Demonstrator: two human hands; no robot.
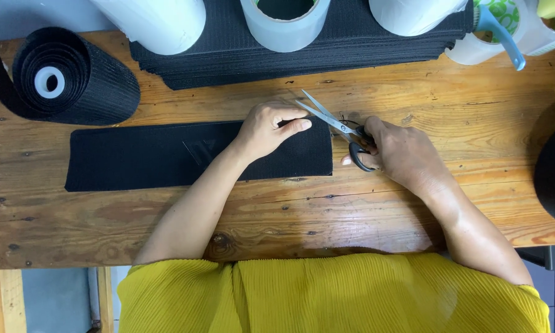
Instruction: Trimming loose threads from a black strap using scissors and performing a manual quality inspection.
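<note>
A long strip of black ribbed fabric (154, 157) lies flat on the wooden table (290, 209). My left hand (268, 128) presses down on the strip near its right end, fingers curled on the upper edge. My right hand (398, 151) grips black-handled scissors (338, 125) just past the strip's right end. The blades are parted and point up-left toward my left fingers, at the strip's top right corner.
A roll of black ribbed fabric (74, 77) with a white core lies at the left. A stack of cut black pieces (302, 52) sits at the back, with white rolls (160, 21) on it. Tape rolls and a blue-handled tool (502, 37) sit at the back right.
</note>
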